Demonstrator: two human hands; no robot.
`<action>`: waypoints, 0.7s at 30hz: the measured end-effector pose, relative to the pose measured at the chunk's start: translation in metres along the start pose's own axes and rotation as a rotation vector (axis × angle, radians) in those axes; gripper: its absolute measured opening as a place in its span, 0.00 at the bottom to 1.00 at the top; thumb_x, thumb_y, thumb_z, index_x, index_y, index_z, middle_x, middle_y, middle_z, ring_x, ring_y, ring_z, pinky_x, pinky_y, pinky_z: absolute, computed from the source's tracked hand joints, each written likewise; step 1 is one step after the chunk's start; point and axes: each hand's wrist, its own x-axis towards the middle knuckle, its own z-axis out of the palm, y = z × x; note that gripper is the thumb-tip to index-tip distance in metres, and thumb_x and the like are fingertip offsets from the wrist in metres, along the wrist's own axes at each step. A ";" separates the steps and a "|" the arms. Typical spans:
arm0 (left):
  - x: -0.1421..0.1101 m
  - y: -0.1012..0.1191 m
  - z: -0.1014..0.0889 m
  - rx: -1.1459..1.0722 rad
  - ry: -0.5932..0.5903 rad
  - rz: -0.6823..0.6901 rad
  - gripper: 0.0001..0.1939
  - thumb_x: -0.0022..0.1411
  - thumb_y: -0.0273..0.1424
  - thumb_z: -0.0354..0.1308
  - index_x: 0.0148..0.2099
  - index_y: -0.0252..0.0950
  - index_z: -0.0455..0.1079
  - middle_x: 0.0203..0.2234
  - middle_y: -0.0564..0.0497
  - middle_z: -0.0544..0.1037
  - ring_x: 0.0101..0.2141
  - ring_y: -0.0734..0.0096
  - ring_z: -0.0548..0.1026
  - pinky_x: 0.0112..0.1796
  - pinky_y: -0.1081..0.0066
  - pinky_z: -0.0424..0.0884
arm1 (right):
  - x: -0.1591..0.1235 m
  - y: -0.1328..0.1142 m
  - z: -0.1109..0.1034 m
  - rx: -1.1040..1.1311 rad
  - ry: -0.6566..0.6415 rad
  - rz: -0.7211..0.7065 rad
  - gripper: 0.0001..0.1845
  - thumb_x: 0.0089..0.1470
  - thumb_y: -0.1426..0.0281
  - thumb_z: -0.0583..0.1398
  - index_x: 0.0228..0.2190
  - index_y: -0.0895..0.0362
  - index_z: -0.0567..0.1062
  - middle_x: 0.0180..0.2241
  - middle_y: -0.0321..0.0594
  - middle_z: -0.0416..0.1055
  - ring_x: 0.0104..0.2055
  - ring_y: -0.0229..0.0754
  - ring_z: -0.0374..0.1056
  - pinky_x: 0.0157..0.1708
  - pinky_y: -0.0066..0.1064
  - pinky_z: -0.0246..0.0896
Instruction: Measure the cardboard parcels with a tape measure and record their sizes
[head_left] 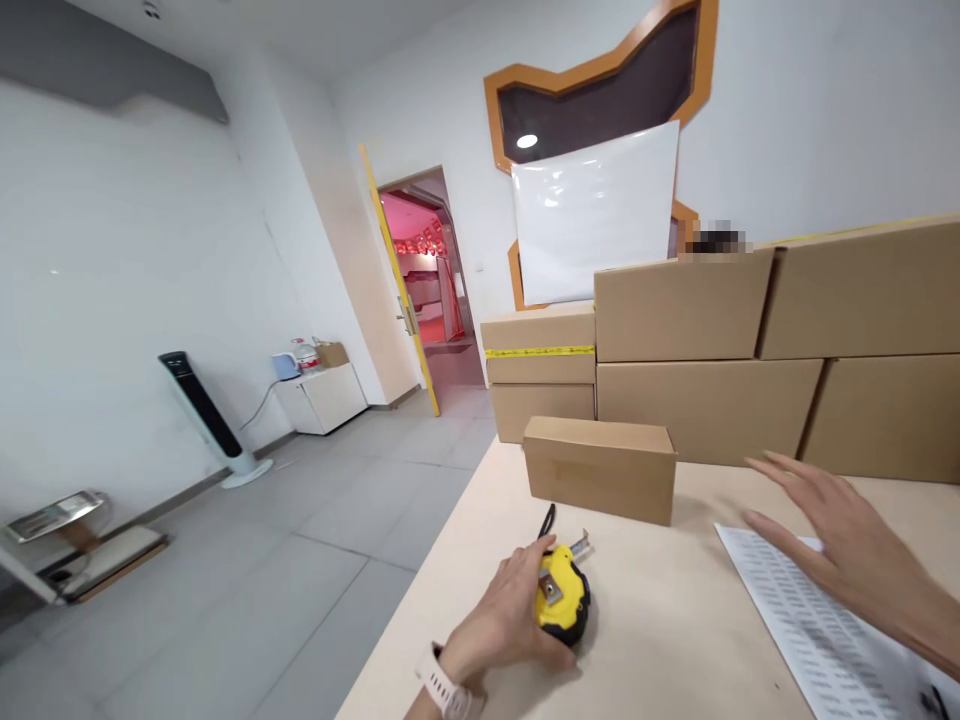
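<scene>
My left hand (506, 620) is wrapped round a yellow and black tape measure (562, 598) that rests on the beige table (660, 640); a white watch sits on that wrist. My right hand (840, 545) hovers open, fingers spread, over a printed white sheet (810, 625) at the right. A small cardboard box (600, 468) stands on the table just beyond the tape measure.
Larger cardboard boxes (750, 340) are stacked in rows along the back of the table, one crossed by yellow tape (540, 352). To the left lies open grey floor with a tower fan (206, 420), a white cabinet (322, 395), a scale (67, 545) and an open doorway (427, 290).
</scene>
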 end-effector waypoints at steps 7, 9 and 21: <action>-0.009 -0.011 -0.010 -0.595 0.160 0.010 0.45 0.24 0.34 0.75 0.51 0.38 0.69 0.43 0.45 0.74 0.46 0.46 0.68 0.50 0.49 0.61 | 0.090 -0.080 0.029 -0.074 -0.151 -0.198 0.32 0.57 0.46 0.47 0.54 0.52 0.67 0.59 0.50 0.61 0.62 0.55 0.53 0.54 0.49 0.51; -0.009 -0.014 -0.022 -0.791 0.175 0.038 0.39 0.31 0.36 0.74 0.50 0.38 0.69 0.40 0.47 0.76 0.42 0.52 0.72 0.48 0.53 0.64 | 0.108 -0.088 0.041 -0.095 -0.195 -0.204 0.34 0.56 0.45 0.47 0.54 0.53 0.68 0.59 0.51 0.61 0.62 0.56 0.52 0.56 0.50 0.48; -0.016 -0.042 -0.063 -1.668 0.425 0.155 0.32 0.56 0.55 0.52 0.53 0.37 0.66 0.41 0.40 0.78 0.31 0.69 0.75 0.26 0.76 0.70 | 0.076 -0.101 0.057 -0.036 -0.138 -0.340 0.33 0.54 0.48 0.53 0.55 0.52 0.65 0.46 0.50 0.70 0.47 0.54 0.65 0.45 0.44 0.56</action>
